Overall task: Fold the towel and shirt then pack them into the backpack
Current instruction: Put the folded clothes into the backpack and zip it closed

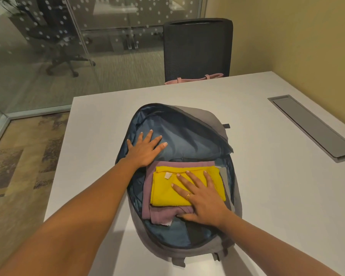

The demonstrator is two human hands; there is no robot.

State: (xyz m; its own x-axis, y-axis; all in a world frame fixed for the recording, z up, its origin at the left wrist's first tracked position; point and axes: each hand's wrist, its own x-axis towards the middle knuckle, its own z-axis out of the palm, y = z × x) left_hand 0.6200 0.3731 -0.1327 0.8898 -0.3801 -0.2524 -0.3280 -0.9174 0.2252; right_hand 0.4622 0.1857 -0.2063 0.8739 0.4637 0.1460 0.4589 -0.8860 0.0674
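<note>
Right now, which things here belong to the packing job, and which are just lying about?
Job: open backpack; mauve shirt folded inside it; yellow towel folded on the shirt; left hand flat inside the backpack; right hand flat on the towel.
Lying about: black chair; pink bag by it; grey cable hatch in the table.

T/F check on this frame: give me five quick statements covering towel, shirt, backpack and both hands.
1. The yellow towel lies on top of the mauve shirt. True.
2. The backpack is zipped shut. False: it lies open, blue lining showing.
3. The right hand rests flat on the towel. True.
4. The left hand grips a zipper pull. False: it lies flat, fingers spread, on the lining.
5. The towel sits on the table beside the backpack. False: it is inside the backpack.
</note>
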